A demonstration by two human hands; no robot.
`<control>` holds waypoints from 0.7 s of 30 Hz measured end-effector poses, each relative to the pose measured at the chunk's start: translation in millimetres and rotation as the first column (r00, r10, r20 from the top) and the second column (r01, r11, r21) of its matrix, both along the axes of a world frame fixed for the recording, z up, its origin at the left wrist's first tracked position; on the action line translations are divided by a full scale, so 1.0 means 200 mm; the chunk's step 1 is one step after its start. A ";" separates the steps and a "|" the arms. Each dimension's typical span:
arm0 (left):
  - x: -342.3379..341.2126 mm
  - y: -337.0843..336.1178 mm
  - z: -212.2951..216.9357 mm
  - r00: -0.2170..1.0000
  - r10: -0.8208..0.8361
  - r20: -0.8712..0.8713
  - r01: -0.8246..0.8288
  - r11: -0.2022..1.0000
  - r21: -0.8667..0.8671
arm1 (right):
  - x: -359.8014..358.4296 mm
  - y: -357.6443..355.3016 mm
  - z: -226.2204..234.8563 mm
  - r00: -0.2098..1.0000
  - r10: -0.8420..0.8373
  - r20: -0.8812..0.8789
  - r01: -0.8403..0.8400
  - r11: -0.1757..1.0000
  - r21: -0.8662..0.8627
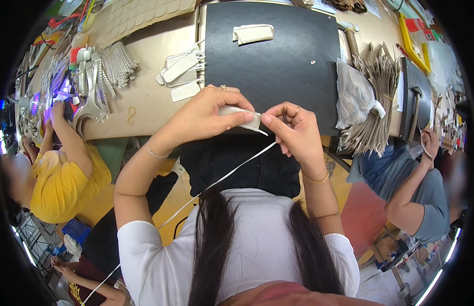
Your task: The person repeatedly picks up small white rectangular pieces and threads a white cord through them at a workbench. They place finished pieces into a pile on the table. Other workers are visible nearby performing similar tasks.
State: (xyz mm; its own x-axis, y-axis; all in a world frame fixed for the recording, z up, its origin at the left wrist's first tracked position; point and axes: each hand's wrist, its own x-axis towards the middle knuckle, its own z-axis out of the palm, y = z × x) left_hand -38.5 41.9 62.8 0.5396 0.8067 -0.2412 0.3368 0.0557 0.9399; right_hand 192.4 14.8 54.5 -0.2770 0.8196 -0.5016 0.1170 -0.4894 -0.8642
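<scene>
Left hand [206, 115] grips pale strip [240, 116]; right hand [293, 130] pinches its end.

A tan worktable [145, 97] carries a black mat [278, 66] with a folded white piece [253, 33] on it. White strips [181, 71] lie left of the mat, metal parts [102, 71] farther left, and a bagged bundle of paper pieces [372, 102] at right.

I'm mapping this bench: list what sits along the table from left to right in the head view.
Heap of metal pieces → pale flat strips → black mat → clear plastic bag → bundle of tan paper pieces.
</scene>
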 end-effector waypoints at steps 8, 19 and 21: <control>0.00 -0.04 -0.10 0.959 0.033 0.280 -0.004 0.995 -0.102 | 0.03 0.01 0.02 0.998 0.043 -0.045 -0.045 0.998 -0.042; -0.39 0.08 -0.06 0.867 0.339 -0.366 -0.207 0.912 0.354 | 0.09 0.02 -0.05 0.973 -0.102 -0.207 0.105 0.994 0.005; -0.45 0.06 -0.02 0.529 0.597 -0.603 0.059 0.683 0.728 | 0.11 0.04 -0.06 0.971 -0.153 -0.186 0.161 0.987 0.028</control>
State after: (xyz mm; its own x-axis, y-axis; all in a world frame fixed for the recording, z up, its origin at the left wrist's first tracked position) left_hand -128.0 54.2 57.9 0.1287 0.9746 0.1832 0.9771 -0.1563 0.1447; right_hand 214.1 22.0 43.2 -0.2269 0.8797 -0.4180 -0.1203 -0.4512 -0.8843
